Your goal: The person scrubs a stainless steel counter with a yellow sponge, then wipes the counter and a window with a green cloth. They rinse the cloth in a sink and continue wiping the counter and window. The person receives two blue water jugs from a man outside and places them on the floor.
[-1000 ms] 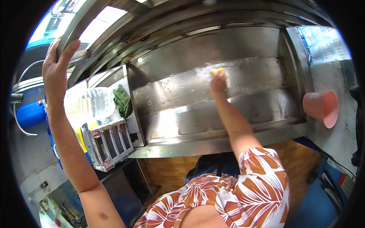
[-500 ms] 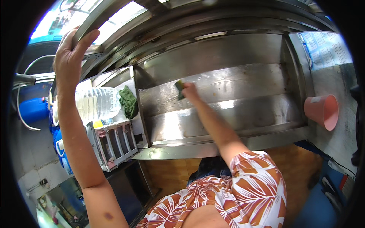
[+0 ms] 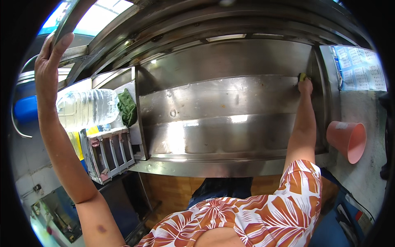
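My right hand [image 3: 305,85] is closed around a small yellow and dark green sponge [image 3: 302,78], partly hidden by the fingers. It presses against the right end of a wide stainless steel trough [image 3: 222,96], whose metal looks wet, with droplets and small specks. Up at the far left, my left hand [image 3: 48,76] is wrapped round an upright metal post [image 3: 67,25] of the frame, thumb on one side. Below that hand, a large clear plastic bottle [image 3: 88,108] lies on its side, with a crumpled green cloth [image 3: 127,108] at its end.
A pink plastic cup [image 3: 346,142] leans on its side to the right of the trough, below a printed blue-white sheet [image 3: 358,68]. A slatted grey rack [image 3: 110,154] stands at the trough's left end. Steel bars [image 3: 230,20] run along the far side. A blue container [image 3: 25,109] is at far left.
My right hand has carried the sponge from the left-middle of the trough to its far right end. My left hand stays on the post; the view has shifted slightly.
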Demonstrator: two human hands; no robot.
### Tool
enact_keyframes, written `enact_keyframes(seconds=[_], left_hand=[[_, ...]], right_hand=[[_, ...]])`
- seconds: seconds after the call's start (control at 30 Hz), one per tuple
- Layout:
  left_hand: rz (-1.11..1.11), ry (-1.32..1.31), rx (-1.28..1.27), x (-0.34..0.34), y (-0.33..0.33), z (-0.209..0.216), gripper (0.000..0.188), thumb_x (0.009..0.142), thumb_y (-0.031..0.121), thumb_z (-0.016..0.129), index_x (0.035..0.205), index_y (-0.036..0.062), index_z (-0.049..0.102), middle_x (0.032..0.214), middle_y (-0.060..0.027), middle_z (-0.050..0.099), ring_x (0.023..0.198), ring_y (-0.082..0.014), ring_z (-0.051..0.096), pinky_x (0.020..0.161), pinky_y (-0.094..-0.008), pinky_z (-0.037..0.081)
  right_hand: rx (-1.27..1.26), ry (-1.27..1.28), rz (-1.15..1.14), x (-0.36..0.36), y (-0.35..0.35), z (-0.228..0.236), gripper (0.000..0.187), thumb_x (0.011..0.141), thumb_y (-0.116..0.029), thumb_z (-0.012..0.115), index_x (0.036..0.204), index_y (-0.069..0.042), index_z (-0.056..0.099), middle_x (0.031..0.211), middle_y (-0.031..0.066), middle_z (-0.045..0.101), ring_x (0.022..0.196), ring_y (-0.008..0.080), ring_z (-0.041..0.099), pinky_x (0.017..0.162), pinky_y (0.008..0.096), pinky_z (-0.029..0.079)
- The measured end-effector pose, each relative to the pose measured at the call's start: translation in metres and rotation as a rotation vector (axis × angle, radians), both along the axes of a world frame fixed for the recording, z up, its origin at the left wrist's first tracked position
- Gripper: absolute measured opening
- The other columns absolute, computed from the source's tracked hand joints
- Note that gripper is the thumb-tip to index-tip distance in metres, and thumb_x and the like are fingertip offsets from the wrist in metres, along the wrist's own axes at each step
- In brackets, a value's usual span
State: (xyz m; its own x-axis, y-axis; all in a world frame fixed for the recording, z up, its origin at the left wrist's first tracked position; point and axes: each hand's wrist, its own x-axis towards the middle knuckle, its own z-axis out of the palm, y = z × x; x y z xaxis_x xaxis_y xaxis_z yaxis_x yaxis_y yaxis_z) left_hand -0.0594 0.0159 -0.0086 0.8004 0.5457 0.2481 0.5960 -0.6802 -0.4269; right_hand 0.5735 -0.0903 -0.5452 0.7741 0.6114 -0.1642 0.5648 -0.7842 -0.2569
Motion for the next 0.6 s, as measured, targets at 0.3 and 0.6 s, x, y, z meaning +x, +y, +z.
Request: enact_keyframes(seconds=[0.3, 0.6], left_hand=[[-0.219, 0.031, 0.107, 0.013, 0.004, -0.001, 0.056, 0.084, -0.004, 0.063, 0.127, 0.0321, 0.059, 0.117, -0.0103, 0.064, 0.105, -0.0279, 0.064, 0.087, -0.0309, 0.053], [0.186, -0.758, -0.452, 0.063, -0.031, -0.004, 0.052, 0.081, 0.043, 0.069, 0.104, -0.0039, 0.068, 0.093, -0.0137, 0.067, 0.087, -0.0207, 0.061, 0.078, -0.0311, 0.048]], right_hand=[[0.268, -0.228, 0.262, -0.41, 0.026, -0.03, 0.043, 0.083, -0.017, 0.058, 0.121, 0.001, 0.054, 0.098, 0.0161, 0.059, 0.094, 0.0335, 0.059, 0.081, 0.0429, 0.051], [0.205, 0.934, 0.577, -0.697, 0.052, 0.04, 0.024, 0.07, -0.007, 0.061, 0.092, -0.002, 0.07, 0.091, 0.0169, 0.068, 0.085, 0.0287, 0.065, 0.077, 0.037, 0.052]])
